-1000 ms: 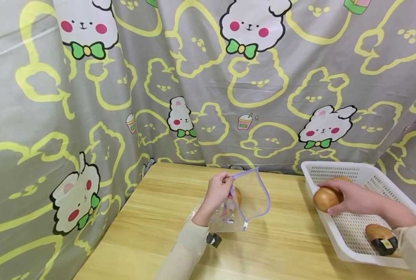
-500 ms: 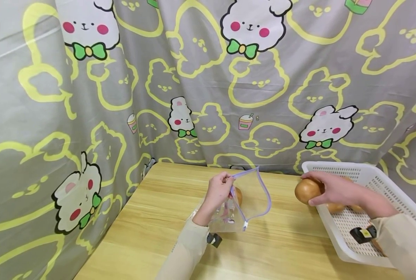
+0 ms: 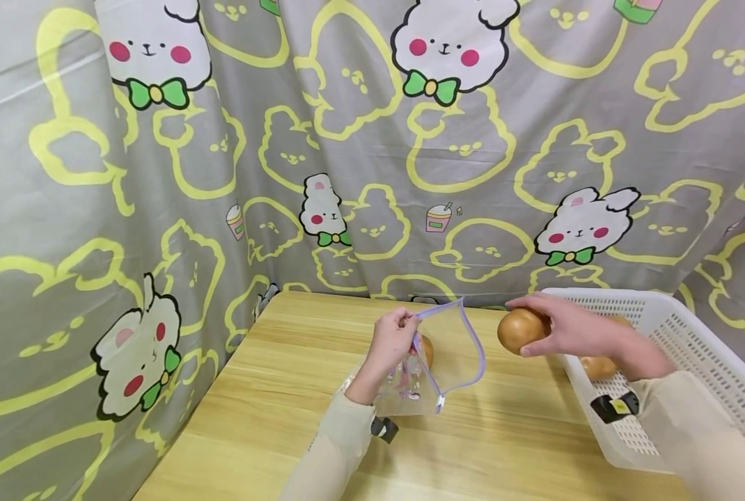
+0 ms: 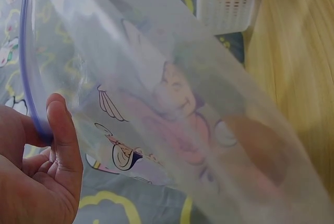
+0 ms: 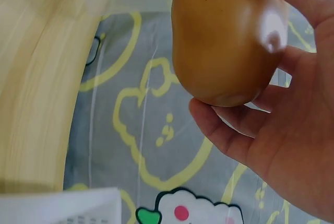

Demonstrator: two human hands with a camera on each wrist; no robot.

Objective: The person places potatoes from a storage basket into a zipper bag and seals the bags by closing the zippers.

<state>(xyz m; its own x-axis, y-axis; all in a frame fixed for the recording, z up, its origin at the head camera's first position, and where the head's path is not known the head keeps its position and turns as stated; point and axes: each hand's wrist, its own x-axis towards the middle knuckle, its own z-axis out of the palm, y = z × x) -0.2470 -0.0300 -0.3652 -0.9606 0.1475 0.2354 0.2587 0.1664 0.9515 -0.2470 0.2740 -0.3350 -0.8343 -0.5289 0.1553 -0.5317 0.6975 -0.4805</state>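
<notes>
In the head view my left hand [image 3: 393, 339] pinches the purple-edged mouth of a clear zip bag [image 3: 454, 348], which stands open toward the right. Printed cartoon figures show on the bag's side, and a brown bread roll [image 3: 427, 353] is inside it. My right hand [image 3: 567, 325] grips another glossy brown bread roll [image 3: 521, 330] in the air, between the bag and a white basket [image 3: 588, 410]. The right wrist view shows that bread roll [image 5: 224, 41] up close, with fingers and thumb around its side. The left wrist view has the thumb and fingers at the purple zip [image 4: 28, 78].
The perforated basket stands at the table's right side, with more bread rolls [image 3: 598, 367] partly hidden under my right arm. A light wooden table [image 3: 272, 390] lies beneath everything. A grey patterned curtain [image 3: 372, 153] hangs behind and along the left.
My right hand has lifted the bread roll out of the basket and carried it left toward the bag. The left hand and the bag have stayed in place.
</notes>
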